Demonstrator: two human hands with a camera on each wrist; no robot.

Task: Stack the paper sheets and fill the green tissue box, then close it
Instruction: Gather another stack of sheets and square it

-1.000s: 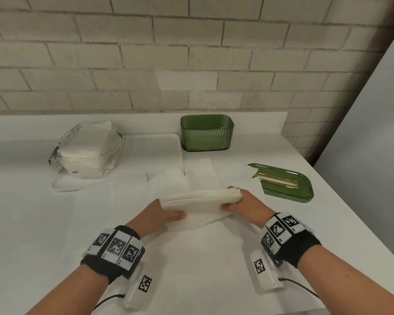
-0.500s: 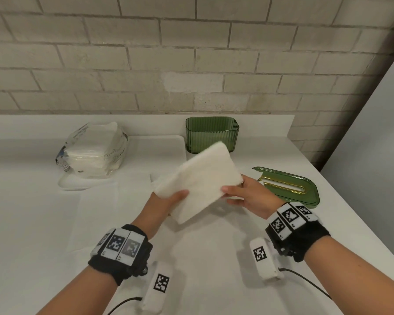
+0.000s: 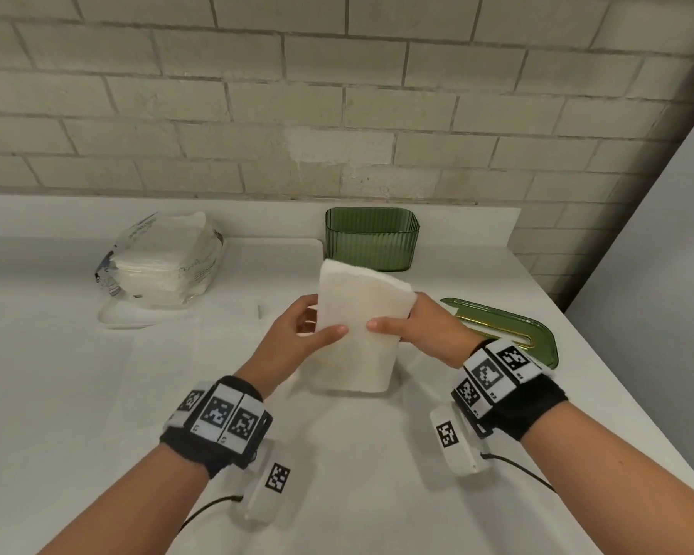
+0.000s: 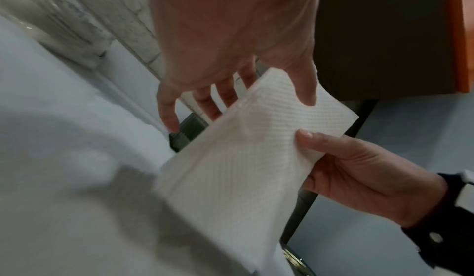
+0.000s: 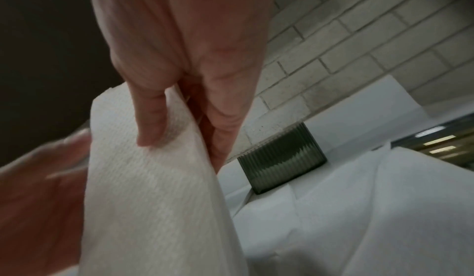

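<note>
the step now looks like tapping the stack of paper sheets (image 3: 355,334) so the edges line up, before it goes into the green tissue box (image 3: 371,239). to do this well, i think the stack should stand straight on its short end on the tabletop (image 3: 77,394), with both hands holding it softly, so the sheets can slide down and get even. squeeze too hard and the sheets may bend and stay crooked. hold too loosely and they may fan out.

the stack stands on end, in front of the box and close to it. its bottom edge seems to touch the tabletop, but i cannot be sure.

the left hand (image 3: 293,340) pinches the left side of the stack, thumb on the near face and fingers behind it. the right hand (image 3: 421,328) grips the right side the same way, thumb in front and fingers curled round the back. both hands are partly closed on the paper.

the green lid (image 3: 509,326) lies flat to the right of the box, well apart from it, so the box is open on top.
</note>
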